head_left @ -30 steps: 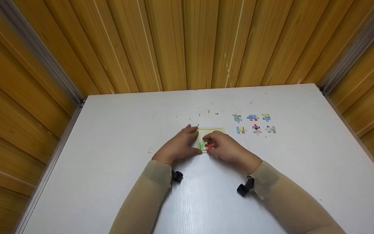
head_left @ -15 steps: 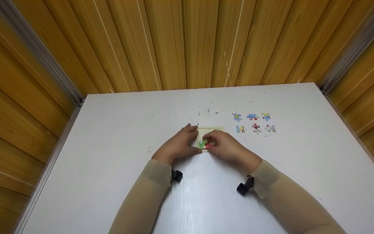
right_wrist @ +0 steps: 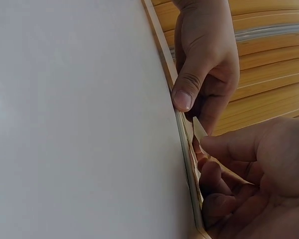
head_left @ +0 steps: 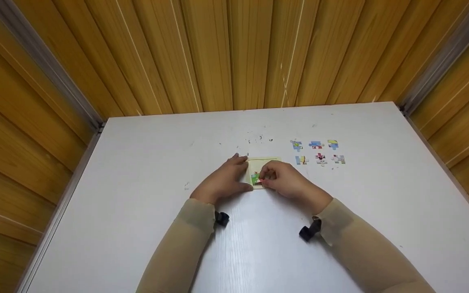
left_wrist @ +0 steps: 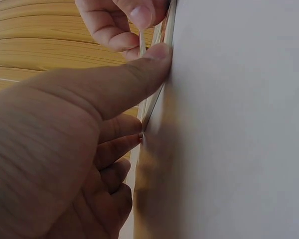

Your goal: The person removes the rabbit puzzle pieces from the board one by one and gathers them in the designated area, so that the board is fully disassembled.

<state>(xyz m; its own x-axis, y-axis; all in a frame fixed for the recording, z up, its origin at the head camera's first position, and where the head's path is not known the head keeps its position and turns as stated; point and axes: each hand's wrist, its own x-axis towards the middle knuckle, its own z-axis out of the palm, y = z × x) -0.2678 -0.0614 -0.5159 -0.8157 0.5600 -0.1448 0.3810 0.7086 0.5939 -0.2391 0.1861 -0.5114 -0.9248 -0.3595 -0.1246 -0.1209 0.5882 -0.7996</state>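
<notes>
A shallow light wooden tray (head_left: 264,158) lies flat on the table. Along its left side my left hand (head_left: 225,182) rests, thumb at the near-left corner and fingertips by the upper left edge. Green and red puzzle pieces (head_left: 255,178) show in the tray's lower left part. My right hand (head_left: 286,180) is over the tray's right side, pinching a piece; in the right wrist view this thin piece (right_wrist: 199,130) stands tilted at the thumb of my right hand (right_wrist: 269,174). The left wrist view shows my left hand's thumb (left_wrist: 139,74) pressing the tray's edge.
Several loose puzzle pieces lie in two rows to the right beyond the tray, among them a red one (head_left: 321,158) and a blue one (head_left: 316,145). Dark marks (head_left: 270,140) spot the white table (head_left: 157,162). Wooden panels (head_left: 250,53) stand behind it.
My right hand has shifted slightly to the right, and the red piece at its fingers now looks tilted. More of the green piece shows. My left hand has stayed in place.
</notes>
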